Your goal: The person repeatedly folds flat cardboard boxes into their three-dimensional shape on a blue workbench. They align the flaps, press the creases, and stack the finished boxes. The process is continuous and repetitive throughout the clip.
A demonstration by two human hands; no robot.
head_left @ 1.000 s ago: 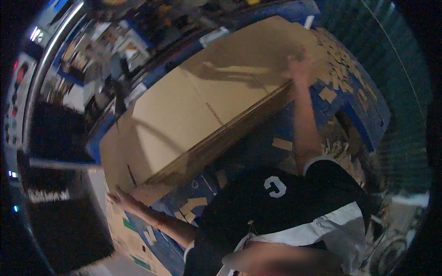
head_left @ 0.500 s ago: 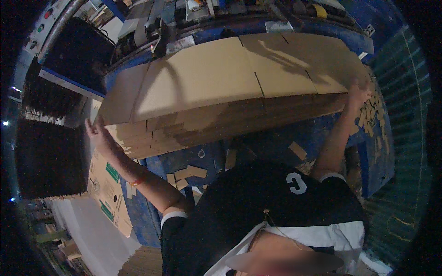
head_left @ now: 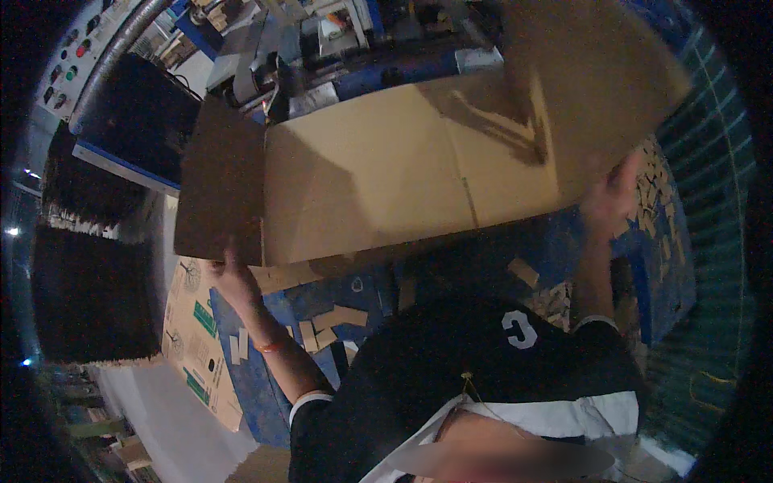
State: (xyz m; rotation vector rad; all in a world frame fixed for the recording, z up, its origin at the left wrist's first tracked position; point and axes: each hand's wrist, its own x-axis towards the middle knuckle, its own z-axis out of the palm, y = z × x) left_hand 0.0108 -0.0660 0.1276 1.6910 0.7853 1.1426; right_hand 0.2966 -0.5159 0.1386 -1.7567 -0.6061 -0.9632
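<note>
A large brown cardboard sheet (head_left: 386, 169) stretches across in front of me, with its left and right end panels bent up along the creases. My left hand (head_left: 232, 278) grips its near left corner, thumb on top and fingers beneath. At the near right edge my right hand (head_left: 613, 193), smeared by motion, holds the right end panel. Under the sheet, a strip of more cardboard (head_left: 298, 275) shows. The sheet hides most of what lies below it.
A blue machine (head_left: 394, 72) with rollers stands beyond the sheet. Small cardboard offcuts (head_left: 326, 324) lie on the blue table (head_left: 262, 386). A printed cardboard piece (head_left: 197, 346) leans at the left, near dark stacks (head_left: 97, 298). A control panel (head_left: 76, 60) stands far left.
The sheet has come up off the stack toward me, and its end panels have bent upward. My left hand has moved right and nearer; my right hand has come slightly nearer.
</note>
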